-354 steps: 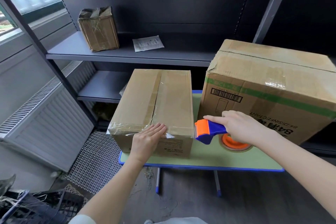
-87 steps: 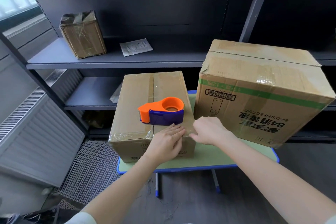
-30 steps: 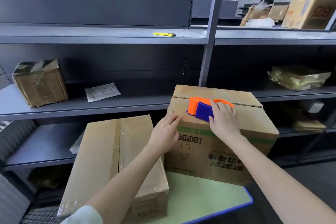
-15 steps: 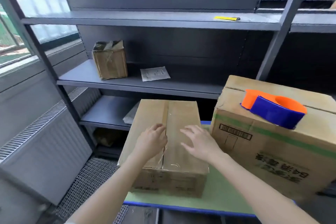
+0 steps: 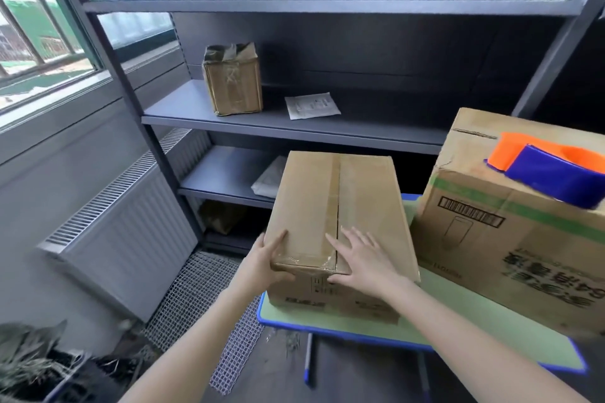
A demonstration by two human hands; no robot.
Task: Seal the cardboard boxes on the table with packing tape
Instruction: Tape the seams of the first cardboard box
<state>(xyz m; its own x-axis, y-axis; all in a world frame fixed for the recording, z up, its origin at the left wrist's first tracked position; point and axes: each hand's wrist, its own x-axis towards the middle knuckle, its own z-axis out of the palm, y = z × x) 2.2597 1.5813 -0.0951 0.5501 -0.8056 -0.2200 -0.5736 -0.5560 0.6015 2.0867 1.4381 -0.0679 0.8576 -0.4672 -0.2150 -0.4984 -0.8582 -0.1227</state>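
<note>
My left hand [image 5: 268,263] grips the near left corner of the smaller box [image 5: 337,222], thumb on the taped top and fingers wrapped down its front, while my right hand [image 5: 360,262] lies spread and flat on the lid just right of the centre seam, holding nothing; both, I judge, are there to steady the box or press its tape down. The box sits at the near left corner of the green table [image 5: 458,327], its seam already covered by clear tape. The tape dispenser [image 5: 553,170] rests on top of the larger box [image 5: 510,239] along the table's right side, parked within reach and leaving both hands free. That box and the dispenser are cut off by the right edge, so its seam beyond the dispenser cannot be seen, and its print reads upside down and blurred
</note>
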